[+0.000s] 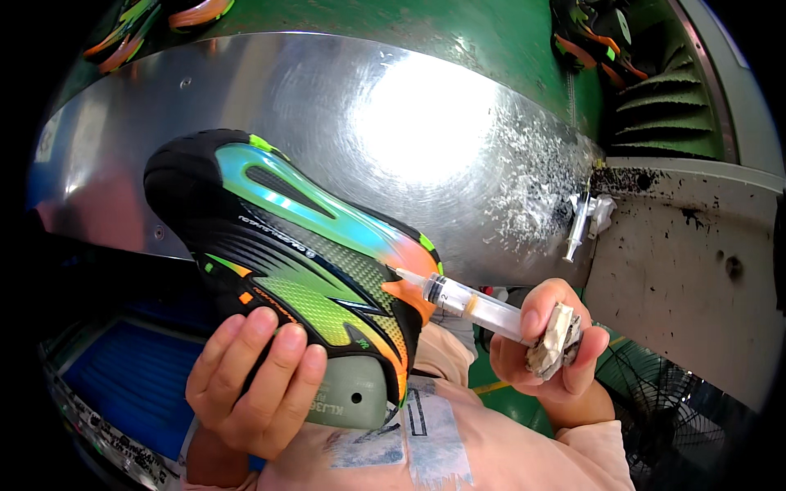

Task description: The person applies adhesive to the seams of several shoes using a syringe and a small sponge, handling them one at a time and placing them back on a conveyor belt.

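Note:
My left hand [255, 378] is closed round the near side of a sports shoe [327, 270], which lies tilted with its toe to the far left. Its upper is black, green and orange, and its sole side shines teal to pink. A grey-green shoe last [348, 397] fills the shoe's opening. In my right hand [550, 342] is a clear syringe [483, 313], its needle end touching or very near the shoe's heel edge. A wad of whitish, crumpled material [554, 340] covers the plunger end under my fingers. Liquid inside the syringe cannot be made out.
Beyond the shoe stretches a shiny metal bench plate [270, 90] with white residue at its right. A second syringe [578, 229] lies there beside a crumpled white scrap [603, 213]. More shoes [594, 37] sit on the green belt [458, 33]. A black fan [667, 401] stands at lower right.

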Demonstrator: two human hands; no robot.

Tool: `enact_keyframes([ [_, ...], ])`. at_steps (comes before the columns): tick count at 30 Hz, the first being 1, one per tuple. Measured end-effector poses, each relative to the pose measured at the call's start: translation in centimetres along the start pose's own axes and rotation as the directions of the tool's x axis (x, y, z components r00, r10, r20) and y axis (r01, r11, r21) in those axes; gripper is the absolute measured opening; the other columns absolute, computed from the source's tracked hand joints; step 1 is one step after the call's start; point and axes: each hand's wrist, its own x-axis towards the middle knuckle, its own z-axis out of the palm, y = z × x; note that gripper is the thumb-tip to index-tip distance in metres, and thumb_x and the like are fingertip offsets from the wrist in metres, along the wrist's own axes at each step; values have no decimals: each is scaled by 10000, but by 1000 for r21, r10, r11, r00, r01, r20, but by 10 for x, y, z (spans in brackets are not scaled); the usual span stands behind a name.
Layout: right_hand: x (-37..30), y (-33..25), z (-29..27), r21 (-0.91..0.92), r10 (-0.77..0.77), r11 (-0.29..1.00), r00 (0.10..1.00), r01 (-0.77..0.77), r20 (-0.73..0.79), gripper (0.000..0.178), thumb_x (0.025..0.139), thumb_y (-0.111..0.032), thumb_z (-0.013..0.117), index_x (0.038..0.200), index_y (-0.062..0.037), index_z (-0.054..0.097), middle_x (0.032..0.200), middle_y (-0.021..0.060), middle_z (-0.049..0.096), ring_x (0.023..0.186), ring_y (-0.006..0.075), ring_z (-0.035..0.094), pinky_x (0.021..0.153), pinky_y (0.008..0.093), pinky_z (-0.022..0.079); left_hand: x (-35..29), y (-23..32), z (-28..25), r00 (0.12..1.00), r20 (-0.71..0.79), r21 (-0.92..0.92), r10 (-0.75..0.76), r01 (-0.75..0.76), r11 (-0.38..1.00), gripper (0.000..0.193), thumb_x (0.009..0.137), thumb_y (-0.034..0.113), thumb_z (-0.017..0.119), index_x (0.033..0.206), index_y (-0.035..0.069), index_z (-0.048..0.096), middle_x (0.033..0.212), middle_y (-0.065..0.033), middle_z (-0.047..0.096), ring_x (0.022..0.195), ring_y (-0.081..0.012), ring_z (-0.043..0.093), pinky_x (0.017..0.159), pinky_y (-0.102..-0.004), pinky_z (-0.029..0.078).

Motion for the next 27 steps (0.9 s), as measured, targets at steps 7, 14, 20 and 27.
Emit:
enact_keyframes([
  [7,-4,-15,4,13,102,995,992,-102,-72,783,791,-680,516,1109,34,481,734,38,538,557,71,464,485,203,347,-8,-2,7,1000,-15,-16,21,-21,1000,213,827,86,632,1038,104,657,1103,-71,616,1058,-294,601,895,-422,513],
  [14,31,-65,40,-317,186,925,977,-211,-107,714,872,-643,450,998,59,489,634,26,495,425,56,400,374,193,275,-12,-2,-2,1000,12,-30,12,-12,999,198,843,77,617,1037,86,654,1111,-96,617,1061,-302,603,895,-428,511],
  [20,53,-86,66,-393,219,872,951,-291,-219,580,926,-511,443,896,60,543,666,48,510,459,62,410,389,198,292,-6,-3,5,995,9,-109,98,-97,989,191,860,30,565,1037,-1,629,1115,-173,607,1039,-371,601,861,-486,518],
  [27,69,-95,108,-780,66,518,926,-351,-373,403,957,-337,458,931,43,588,775,75,582,696,126,564,584,252,447,2,-10,6,990,-82,-138,119,-130,982,163,817,12,607,964,-16,671,1056,-173,636,1018,-370,608,841,-472,527],
])
